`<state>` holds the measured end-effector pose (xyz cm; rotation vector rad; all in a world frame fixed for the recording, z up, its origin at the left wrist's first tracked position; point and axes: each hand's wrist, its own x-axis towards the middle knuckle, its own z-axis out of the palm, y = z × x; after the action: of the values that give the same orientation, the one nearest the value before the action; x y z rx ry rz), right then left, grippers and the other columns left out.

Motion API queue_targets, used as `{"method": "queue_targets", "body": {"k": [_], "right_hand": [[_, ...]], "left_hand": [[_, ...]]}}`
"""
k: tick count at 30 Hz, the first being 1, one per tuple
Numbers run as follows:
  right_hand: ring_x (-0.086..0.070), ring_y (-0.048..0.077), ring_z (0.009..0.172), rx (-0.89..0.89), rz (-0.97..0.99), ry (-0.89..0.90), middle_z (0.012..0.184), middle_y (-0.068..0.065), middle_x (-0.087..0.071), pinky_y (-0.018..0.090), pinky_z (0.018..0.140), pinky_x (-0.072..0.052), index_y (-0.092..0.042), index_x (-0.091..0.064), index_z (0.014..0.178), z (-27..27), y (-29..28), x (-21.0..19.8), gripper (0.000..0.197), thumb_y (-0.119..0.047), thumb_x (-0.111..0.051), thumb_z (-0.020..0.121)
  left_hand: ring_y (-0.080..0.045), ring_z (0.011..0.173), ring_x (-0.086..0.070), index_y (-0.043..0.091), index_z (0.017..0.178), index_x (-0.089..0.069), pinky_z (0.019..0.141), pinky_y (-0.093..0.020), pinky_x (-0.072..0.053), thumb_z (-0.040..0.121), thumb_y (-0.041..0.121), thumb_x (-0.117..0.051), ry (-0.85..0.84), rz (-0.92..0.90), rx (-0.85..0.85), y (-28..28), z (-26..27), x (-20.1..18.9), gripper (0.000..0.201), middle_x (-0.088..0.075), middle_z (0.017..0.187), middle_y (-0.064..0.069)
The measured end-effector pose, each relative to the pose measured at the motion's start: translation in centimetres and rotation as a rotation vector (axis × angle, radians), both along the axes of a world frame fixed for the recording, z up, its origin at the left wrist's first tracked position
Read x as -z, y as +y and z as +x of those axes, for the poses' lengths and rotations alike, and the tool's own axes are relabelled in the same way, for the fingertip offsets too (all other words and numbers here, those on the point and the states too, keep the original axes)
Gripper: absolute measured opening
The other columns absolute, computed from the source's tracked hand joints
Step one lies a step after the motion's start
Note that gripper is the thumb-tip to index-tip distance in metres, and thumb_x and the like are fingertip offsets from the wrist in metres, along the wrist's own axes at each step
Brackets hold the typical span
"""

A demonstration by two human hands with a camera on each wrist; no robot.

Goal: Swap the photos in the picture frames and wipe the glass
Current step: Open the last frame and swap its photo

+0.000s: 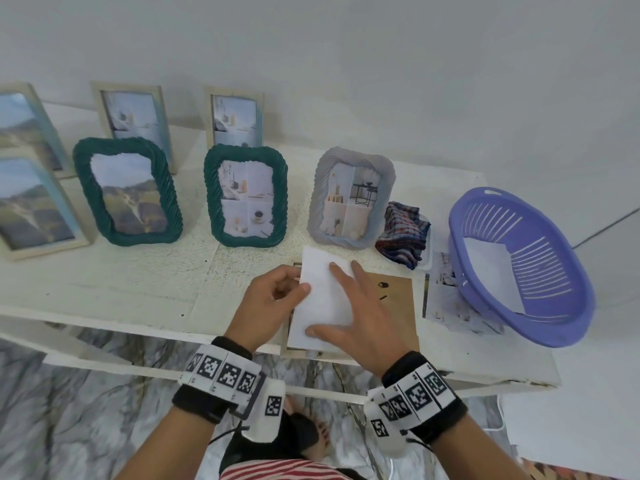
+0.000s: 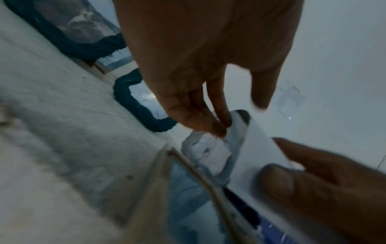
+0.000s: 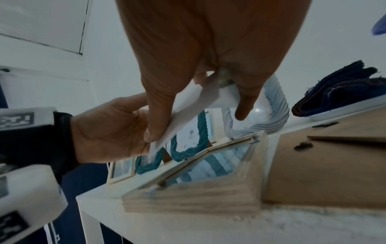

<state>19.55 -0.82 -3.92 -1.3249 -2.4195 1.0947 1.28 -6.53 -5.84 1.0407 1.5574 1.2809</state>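
A white photo (image 1: 323,296), blank back up, is held over an open wooden frame (image 1: 304,353) that lies face down at the table's front edge. My left hand (image 1: 294,289) pinches the photo's left edge, thumb on top. My right hand (image 1: 346,299) lies on the photo with thumb and straight fingers spread over it. The right wrist view shows the photo (image 3: 188,105) raised above the frame (image 3: 198,194) and its glass. The brown backing board (image 1: 391,306) lies just right of the frame. A folded checked cloth (image 1: 403,233) sits behind the board.
Two green frames (image 1: 128,192) (image 1: 246,195) and a grey frame (image 1: 351,199) stand in a row, with several wooden frames behind and to the left. A purple basket (image 1: 554,306) at the right leans on a stack of photos (image 1: 446,299).
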Motion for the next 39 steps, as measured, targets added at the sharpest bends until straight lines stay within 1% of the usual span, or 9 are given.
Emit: {"method": "queue_targets", "body": {"k": [3,6,12,15,18,21,27,34,39], "right_hand": [[-0.041,0.008,0.135,0.164,-0.131,0.328,0.157,-0.017,-0.023,0.038,0.102,-0.045,-0.056,-0.016,0.145,0.7,0.4,0.4,0.083,-0.053,-0.068,0.081],[-0.067,0.019,0.105,0.400,-0.505,0.736,0.123,0.001,-0.066,0.048,0.087,-0.055,-0.031,-0.037,0.142,0.9,0.4,0.3,0.058,-0.015,-0.063,0.093],[-0.068,0.021,0.096,0.380,-0.494,0.795,0.103,0.002,-0.074,0.046,0.083,-0.056,-0.013,-0.063,0.119,0.2,-0.5,-1.8,0.024,-0.012,-0.055,0.097],[-0.069,0.022,0.099,0.300,-0.439,0.785,0.107,0.004,-0.073,0.039,0.080,-0.058,-0.014,-0.063,0.122,-0.6,-1.2,-2.3,0.029,-0.021,-0.051,0.097],[-0.067,0.018,0.106,0.282,-0.329,0.696,0.111,0.000,-0.072,0.042,0.091,-0.055,-0.025,-0.063,0.124,-0.8,-1.6,-2.1,0.034,-0.042,-0.051,0.096],[-0.064,0.012,0.108,0.246,-0.227,0.557,0.114,-0.010,-0.070,0.046,0.092,-0.053,-0.043,-0.063,0.119,-0.3,-1.4,-2.0,0.041,-0.065,-0.053,0.086],[-0.064,0.005,0.096,0.157,-0.016,0.459,0.102,-0.006,-0.070,0.021,0.079,-0.054,-0.022,-0.066,0.116,1.4,-0.2,-3.4,0.022,-0.017,-0.059,0.095],[-0.064,0.006,0.098,0.203,0.202,0.247,0.107,-0.008,-0.071,0.027,0.086,-0.053,-0.019,-0.068,0.116,7.7,2.9,-4.4,0.024,-0.025,-0.060,0.095],[-0.058,0.032,0.104,0.378,0.429,-0.292,0.115,0.010,-0.066,0.038,0.086,-0.045,-0.013,-0.058,0.128,15.4,6.2,-3.9,0.041,-0.031,-0.062,0.091]], "left_hand": [[-0.016,0.077,-0.067,0.016,0.105,-0.066,0.071,-0.032,-0.053,0.092,0.009,-0.064,-0.098,0.023,-0.097,0.3,0.2,-0.5,0.015,-0.072,0.083,-0.011],[-0.018,0.078,-0.066,0.017,0.106,-0.065,0.073,-0.033,-0.055,0.092,0.007,-0.065,-0.124,0.019,-0.143,0.6,0.2,-0.9,0.017,-0.071,0.083,-0.009],[-0.007,0.093,-0.061,0.027,0.107,-0.060,0.076,-0.019,-0.048,0.086,0.032,-0.072,0.352,-0.024,-0.221,0.8,1.1,-1.4,0.024,-0.060,0.105,0.011],[-0.017,0.095,-0.070,0.022,0.102,-0.071,0.082,-0.026,-0.054,0.099,0.044,-0.046,-0.005,-0.007,-0.036,0.4,2.3,-2.9,0.034,-0.074,0.098,0.002],[-0.021,0.099,-0.071,0.018,0.108,-0.073,0.087,-0.035,-0.056,0.105,0.040,-0.031,-0.269,-0.047,-0.001,0.0,2.4,-3.8,0.047,-0.076,0.102,-0.004],[-0.020,0.109,-0.066,0.017,0.115,-0.069,0.092,-0.037,-0.053,0.106,0.016,-0.035,-0.234,-0.003,-0.033,0.2,1.5,-2.8,0.035,-0.073,0.111,-0.001],[-0.015,0.100,-0.069,0.023,0.126,-0.060,0.083,-0.031,-0.057,0.101,0.004,-0.045,-0.064,0.023,0.057,1.2,2.9,-2.1,0.035,-0.072,0.109,-0.002],[-0.014,0.092,-0.068,0.022,0.112,-0.067,0.083,-0.038,-0.058,0.091,-0.004,-0.051,0.078,0.023,0.031,4.0,7.5,-1.0,0.037,-0.071,0.107,0.004],[-0.013,0.090,-0.065,0.034,0.107,-0.068,0.079,-0.026,-0.050,0.089,-0.001,-0.054,0.156,-0.015,0.064,6.2,10.7,-0.3,0.041,-0.071,0.102,0.009]]}}
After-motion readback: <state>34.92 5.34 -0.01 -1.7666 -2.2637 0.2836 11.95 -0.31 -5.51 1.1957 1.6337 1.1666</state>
